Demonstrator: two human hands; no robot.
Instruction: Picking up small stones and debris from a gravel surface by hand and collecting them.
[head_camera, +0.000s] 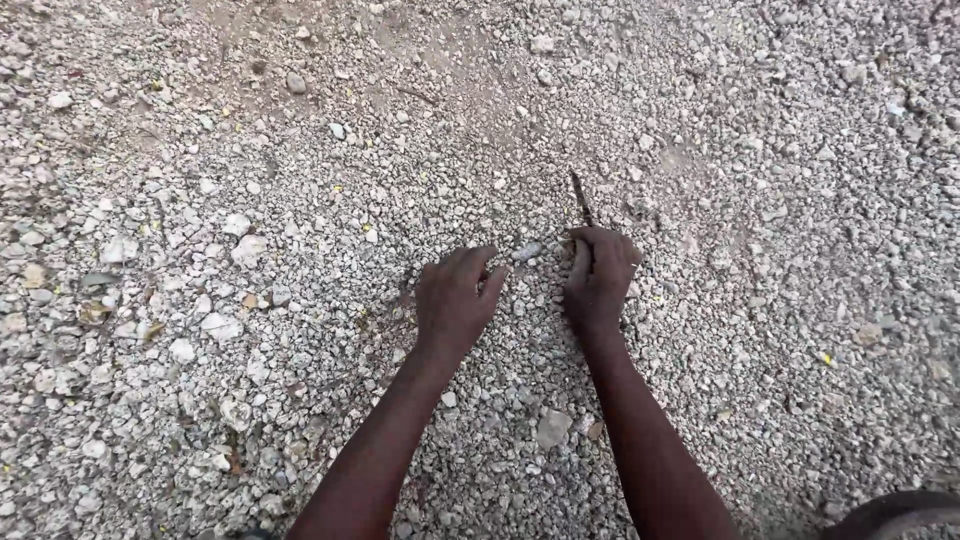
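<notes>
Both my hands reach down onto a bed of pale gravel. My right hand is closed around a thin dark stick or blade that points away from me, its tip in the stones. My left hand rests palm down on the gravel beside it, fingers curled loosely, holding nothing that I can see. A larger pale stone lies between the two hands, just past the fingertips.
Small white and grey stones cover the whole ground, with a patch of bare brown soil at the top. A flat bigger stone lies between my forearms. A dark curved object shows at the bottom right corner.
</notes>
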